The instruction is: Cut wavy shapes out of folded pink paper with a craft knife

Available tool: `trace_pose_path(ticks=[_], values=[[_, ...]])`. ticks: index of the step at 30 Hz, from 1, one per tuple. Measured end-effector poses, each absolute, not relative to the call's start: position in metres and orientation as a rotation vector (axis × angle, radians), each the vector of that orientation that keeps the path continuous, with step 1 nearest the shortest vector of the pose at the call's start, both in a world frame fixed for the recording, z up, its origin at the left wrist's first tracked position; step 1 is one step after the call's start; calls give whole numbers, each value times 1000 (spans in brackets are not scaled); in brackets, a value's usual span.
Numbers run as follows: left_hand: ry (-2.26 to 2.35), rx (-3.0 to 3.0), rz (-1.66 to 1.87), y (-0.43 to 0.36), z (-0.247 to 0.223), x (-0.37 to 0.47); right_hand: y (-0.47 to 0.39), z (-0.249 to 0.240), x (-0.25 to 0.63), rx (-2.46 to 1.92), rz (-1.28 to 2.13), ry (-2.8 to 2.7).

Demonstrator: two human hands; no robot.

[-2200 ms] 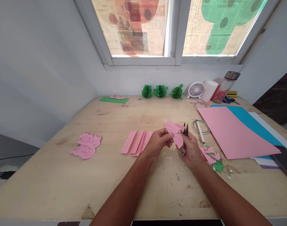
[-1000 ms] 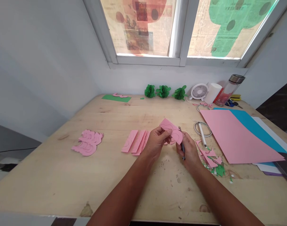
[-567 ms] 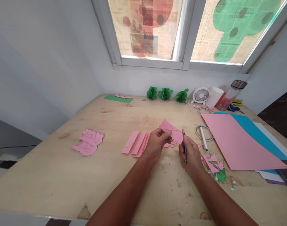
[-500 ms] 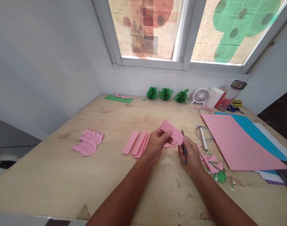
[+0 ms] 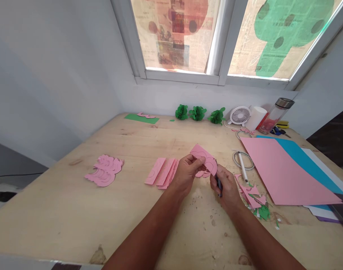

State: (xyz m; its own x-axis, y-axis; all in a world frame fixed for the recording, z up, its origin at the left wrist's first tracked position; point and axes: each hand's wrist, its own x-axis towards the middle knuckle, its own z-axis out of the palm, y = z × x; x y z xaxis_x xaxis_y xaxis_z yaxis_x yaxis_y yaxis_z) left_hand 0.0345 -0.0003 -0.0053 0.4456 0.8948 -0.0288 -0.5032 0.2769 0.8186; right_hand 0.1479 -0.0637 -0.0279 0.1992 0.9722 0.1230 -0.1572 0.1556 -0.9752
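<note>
My left hand pinches a folded piece of pink paper with curved lines drawn on it. In my right hand is a pair of dark scissors, its blades at the rounded right edge of the paper and partly hidden behind it. Cut pink pieces lie on the table beneath the held paper. Left of my left hand rest several pink strips with drawn curves. Farther left is a pile of scalloped pink cutouts.
Right of my right hand lie pink and green scraps and a white pen. Large pink paper covers blue and white sheets. Green paper ornaments, a small fan and a bottle stand along the back.
The scissors have moved slightly down and left along the paper's right edge, and their tips are now less visible. My left hand holds the paper in nearly the same place.
</note>
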Motion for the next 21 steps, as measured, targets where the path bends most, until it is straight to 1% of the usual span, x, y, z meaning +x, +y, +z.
trace_pose_path(ticks=[21], values=[[570, 807, 1000, -1, -4, 35, -64, -29, 148, -983, 1027, -978]])
